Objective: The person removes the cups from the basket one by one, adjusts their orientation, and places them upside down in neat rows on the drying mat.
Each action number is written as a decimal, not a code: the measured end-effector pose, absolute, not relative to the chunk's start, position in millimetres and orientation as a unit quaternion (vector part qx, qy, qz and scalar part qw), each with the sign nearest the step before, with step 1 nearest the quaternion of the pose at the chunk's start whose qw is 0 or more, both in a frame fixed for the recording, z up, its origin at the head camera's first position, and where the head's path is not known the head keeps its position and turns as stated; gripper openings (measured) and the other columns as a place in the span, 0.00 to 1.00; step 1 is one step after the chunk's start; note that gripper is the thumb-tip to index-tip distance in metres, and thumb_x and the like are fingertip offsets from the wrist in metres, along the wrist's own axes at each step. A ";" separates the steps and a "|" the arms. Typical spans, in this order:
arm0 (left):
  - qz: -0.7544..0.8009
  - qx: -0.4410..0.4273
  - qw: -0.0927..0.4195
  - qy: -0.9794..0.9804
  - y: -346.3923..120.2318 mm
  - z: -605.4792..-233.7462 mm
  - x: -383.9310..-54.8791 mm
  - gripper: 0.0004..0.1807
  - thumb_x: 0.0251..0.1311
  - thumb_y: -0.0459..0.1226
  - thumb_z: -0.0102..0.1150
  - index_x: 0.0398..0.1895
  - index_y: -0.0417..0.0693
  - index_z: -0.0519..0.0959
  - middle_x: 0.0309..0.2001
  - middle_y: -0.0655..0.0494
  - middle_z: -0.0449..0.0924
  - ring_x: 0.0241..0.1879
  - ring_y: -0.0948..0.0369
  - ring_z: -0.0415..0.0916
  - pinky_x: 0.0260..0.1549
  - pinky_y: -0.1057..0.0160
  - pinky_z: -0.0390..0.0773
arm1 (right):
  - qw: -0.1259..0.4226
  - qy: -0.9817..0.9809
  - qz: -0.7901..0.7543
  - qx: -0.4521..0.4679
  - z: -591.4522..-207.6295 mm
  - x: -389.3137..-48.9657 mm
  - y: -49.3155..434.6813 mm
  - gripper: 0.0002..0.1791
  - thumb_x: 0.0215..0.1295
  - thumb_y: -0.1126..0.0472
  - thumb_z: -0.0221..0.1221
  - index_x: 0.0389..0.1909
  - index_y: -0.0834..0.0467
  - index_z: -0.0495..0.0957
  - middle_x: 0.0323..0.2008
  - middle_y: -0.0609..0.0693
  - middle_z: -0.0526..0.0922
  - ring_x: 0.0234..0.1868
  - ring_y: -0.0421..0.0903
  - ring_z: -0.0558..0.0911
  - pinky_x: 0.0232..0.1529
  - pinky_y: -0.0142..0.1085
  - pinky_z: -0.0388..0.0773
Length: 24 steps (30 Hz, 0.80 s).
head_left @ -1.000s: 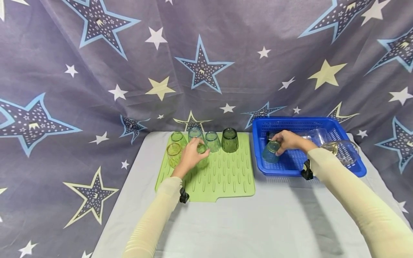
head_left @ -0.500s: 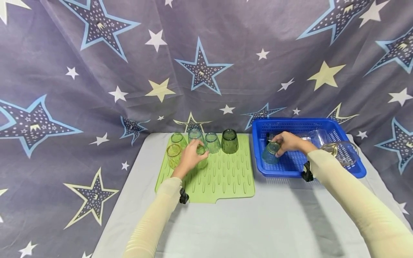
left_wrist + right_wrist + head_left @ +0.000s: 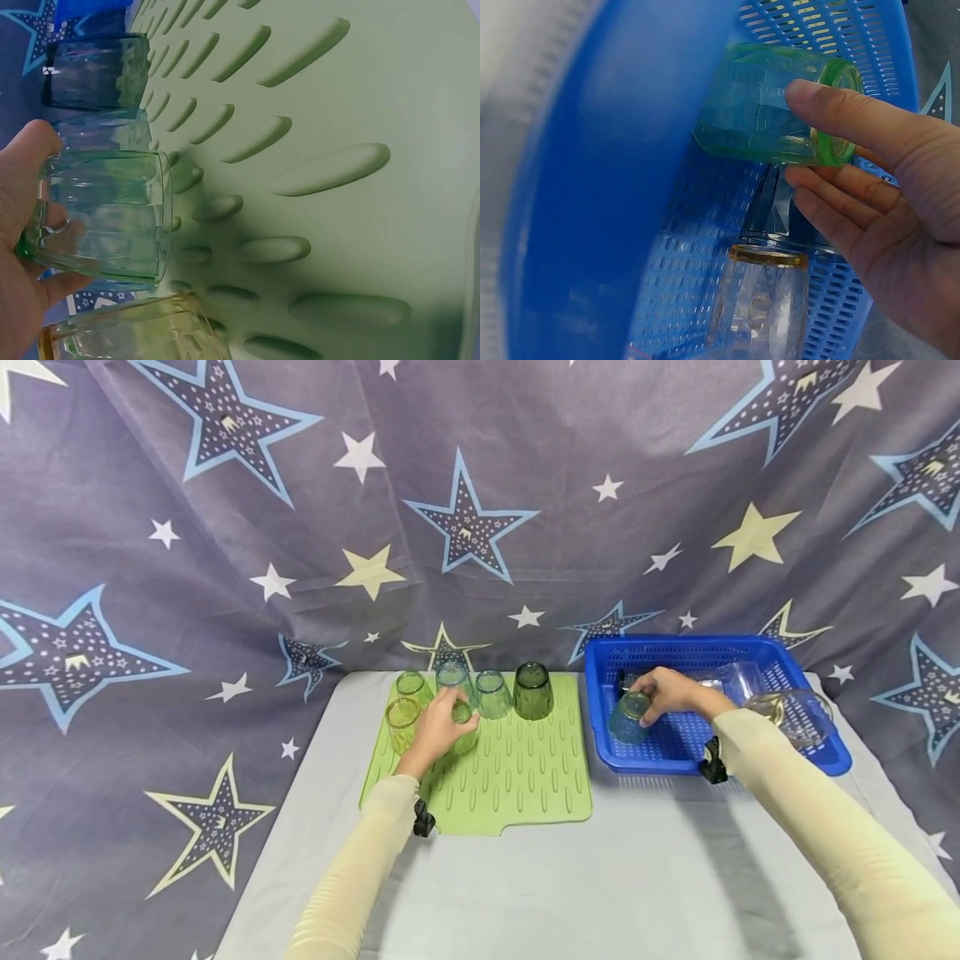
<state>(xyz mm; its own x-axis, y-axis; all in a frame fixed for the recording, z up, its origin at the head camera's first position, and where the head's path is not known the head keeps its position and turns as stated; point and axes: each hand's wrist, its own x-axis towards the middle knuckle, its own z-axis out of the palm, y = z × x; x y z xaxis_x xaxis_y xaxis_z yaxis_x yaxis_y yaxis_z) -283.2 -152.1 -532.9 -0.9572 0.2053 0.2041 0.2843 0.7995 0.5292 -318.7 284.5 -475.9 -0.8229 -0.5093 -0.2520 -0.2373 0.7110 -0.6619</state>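
Note:
My left hand holds a clear green glass by its base, between thumb and fingers. That glass is upside down, its rim close over the green drying mat. An amber-rimmed glass stands just left of it. Behind are another green glass, two bluish glasses and a dark green glass, all upside down. Inside the blue basket, my right hand pinches another green glass near its base, with thumb and fingers on opposite sides.
Also in the basket are a clear glass with an amber rim, a clear glass and a large clear glass vessel leaning over the right side. A white cloth covers the table, and a star-patterned curtain hangs behind.
My left hand has shifted slightly left with the green glass, toward the amber-rimmed one. The right hand and its glass have stayed about where they were.

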 end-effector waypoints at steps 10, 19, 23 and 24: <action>-0.281 -0.127 0.064 -0.949 -153.3 -535.8 -283.1 0.21 0.62 0.45 0.68 0.53 0.44 0.77 0.48 0.50 0.76 0.27 0.59 0.71 0.27 0.61 0.75 | 0.211 0.902 -0.312 -0.209 -475.5 -316.4 284.9 0.32 0.42 0.72 0.77 0.51 0.77 0.79 0.39 0.67 0.87 0.36 0.52 0.87 0.41 0.44 0.86; -0.275 -0.128 0.069 -0.950 -153.6 -535.9 -285.4 0.22 0.62 0.44 0.68 0.53 0.42 0.77 0.48 0.49 0.76 0.27 0.58 0.72 0.26 0.61 0.74 | 0.207 0.900 -0.318 -0.212 -473.9 -316.6 284.8 0.32 0.42 0.72 0.77 0.51 0.77 0.79 0.38 0.68 0.87 0.37 0.53 0.88 0.41 0.44 0.86; -0.260 -0.129 0.064 -0.955 -153.0 -536.9 -286.7 0.21 0.63 0.44 0.67 0.54 0.43 0.77 0.48 0.50 0.77 0.27 0.58 0.71 0.25 0.62 0.74 | 0.212 0.899 -0.320 -0.211 -474.3 -317.1 283.8 0.33 0.42 0.72 0.77 0.52 0.77 0.78 0.39 0.68 0.87 0.38 0.54 0.88 0.42 0.45 0.86; -0.253 -0.130 0.063 -0.956 -152.9 -537.6 -287.3 0.20 0.63 0.44 0.67 0.54 0.43 0.77 0.47 0.50 0.77 0.28 0.58 0.71 0.25 0.62 0.74 | 0.214 0.899 -0.319 -0.209 -474.4 -317.3 283.5 0.33 0.42 0.72 0.77 0.52 0.77 0.78 0.39 0.68 0.87 0.38 0.54 0.88 0.42 0.45 0.86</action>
<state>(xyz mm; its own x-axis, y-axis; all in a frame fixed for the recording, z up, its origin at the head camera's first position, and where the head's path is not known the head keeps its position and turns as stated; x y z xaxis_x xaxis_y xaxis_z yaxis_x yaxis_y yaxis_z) -287.3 -152.9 -537.6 -0.9581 0.2174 0.1863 0.2811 0.8377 0.4683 -317.3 283.5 -474.4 -0.8210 -0.5127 -0.2510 -0.2398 0.7088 -0.6634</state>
